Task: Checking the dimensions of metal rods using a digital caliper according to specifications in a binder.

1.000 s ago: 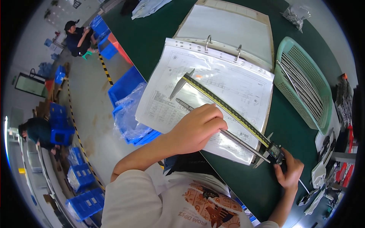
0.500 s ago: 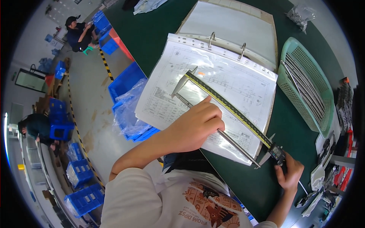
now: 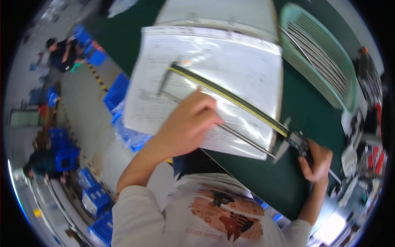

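A slim metal rod (image 3: 242,138) slants over a sheet of drawings, with my left hand (image 3: 187,121) closed around its middle. Alongside it lies a long digital caliper (image 3: 230,97), black and yellow along its beam. My right hand (image 3: 317,162) grips the caliper at its display head, thumb below and fingers partly hidden behind it. The rod sits between the caliper's jaws; its near end is at or very close to the sliding jaw, but blur hides whether they touch. The far end lies by the fixed jaw. Beneath both is a plastic-sleeved drawing sheet (image 3: 242,70) in an open ring binder.
A pale green basket (image 3: 325,33) of metal rods (image 3: 319,55) stands at the right on the dark green table (image 3: 304,103). Tools lie at the right edge. Blue bins (image 3: 117,92) with clear plastic stand left of the table. Two people work farther off at the left.
The whole view has shifted, so binder, basket and hands appear higher, the binder farther left, and the picture is blurrier. Both hands keep their holds on the rod and caliper.
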A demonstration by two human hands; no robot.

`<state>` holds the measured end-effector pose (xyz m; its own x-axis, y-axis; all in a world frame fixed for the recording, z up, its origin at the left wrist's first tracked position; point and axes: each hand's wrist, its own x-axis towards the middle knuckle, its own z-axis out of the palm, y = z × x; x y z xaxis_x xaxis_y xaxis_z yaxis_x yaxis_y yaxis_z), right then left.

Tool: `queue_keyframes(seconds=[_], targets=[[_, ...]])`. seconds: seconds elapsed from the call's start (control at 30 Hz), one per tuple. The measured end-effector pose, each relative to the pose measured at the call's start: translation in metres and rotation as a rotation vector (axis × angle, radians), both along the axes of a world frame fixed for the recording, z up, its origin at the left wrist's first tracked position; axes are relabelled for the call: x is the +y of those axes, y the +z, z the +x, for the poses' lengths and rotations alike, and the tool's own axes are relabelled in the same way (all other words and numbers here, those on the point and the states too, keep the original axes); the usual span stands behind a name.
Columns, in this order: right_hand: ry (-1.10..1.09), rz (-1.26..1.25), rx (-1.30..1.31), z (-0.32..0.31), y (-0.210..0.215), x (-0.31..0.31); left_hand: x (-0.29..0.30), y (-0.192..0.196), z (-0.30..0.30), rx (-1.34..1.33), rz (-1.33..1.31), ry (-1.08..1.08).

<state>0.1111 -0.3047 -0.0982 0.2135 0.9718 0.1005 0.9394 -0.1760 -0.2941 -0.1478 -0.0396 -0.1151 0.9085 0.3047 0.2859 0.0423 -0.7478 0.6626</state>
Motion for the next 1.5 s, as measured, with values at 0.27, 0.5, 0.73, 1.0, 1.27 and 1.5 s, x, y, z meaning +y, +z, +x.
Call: queue_keyframes(seconds=[0.27,0.5,0.73,1.0,1.27,1.5], targets=[[0.037,0.059,-0.085,0.000,-0.006,0.007,0.001,0.013,-0.006,0.033,0.095,0.024],[0.042,0.126,-0.055,-0.002,-0.003,0.003,-0.001,0.011,-0.004,0.030,0.109,0.034],[0.056,0.160,-0.059,0.000,-0.009,0.004,0.002,0.010,-0.008,0.034,0.105,0.034],[0.036,0.150,-0.065,-0.001,-0.011,0.003,0.000,0.012,-0.008,0.053,0.097,0.036],[0.028,0.140,-0.095,0.002,-0.011,0.006,0.002,0.010,-0.009,0.044,0.093,0.030],[0.019,0.140,-0.063,0.002,-0.009,0.006,0.000,0.011,-0.011,0.040,0.138,0.031]])
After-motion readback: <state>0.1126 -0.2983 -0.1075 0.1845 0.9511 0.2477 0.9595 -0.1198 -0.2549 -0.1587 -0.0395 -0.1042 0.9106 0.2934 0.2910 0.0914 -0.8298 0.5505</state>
